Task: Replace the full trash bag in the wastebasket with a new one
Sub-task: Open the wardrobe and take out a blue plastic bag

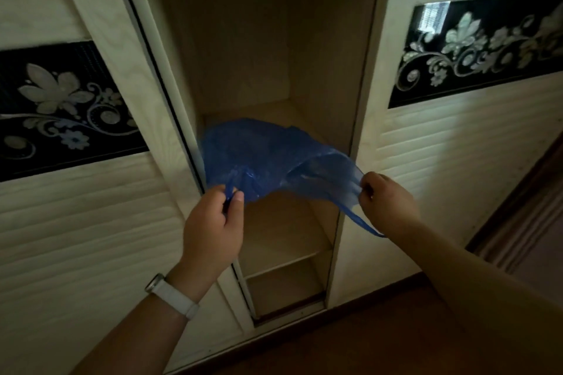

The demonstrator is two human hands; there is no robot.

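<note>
Presently held, item one: left hand [213,219], white watch band [173,295] at the wrist, thumb and fingers pinched on a bunched edge of the blue trash bag [262,158]. Item two: right hand [387,201], fingers closed on the opposite edge, a thin blue strip of the bag trailing down past the forearm. Bag: thin, translucent, empty by the look of it, stretched between the two hands and billowing toward the open wardrobe compartment [274,70]. Beyond: pale wooden shelves [286,231], bare where visible; sliding doors on either side, each with a dark floral panel [61,106]; brown floor [396,329] below.

Wastebasket: not in view. Full bag: not in view; whether it is out of the basket cannot be told.

Progress, as judged: a fresh bag is in hand and being spread open. Remaining, at the least: carrying it to the basket, fitting it inside and folding the rim over the edge.
</note>
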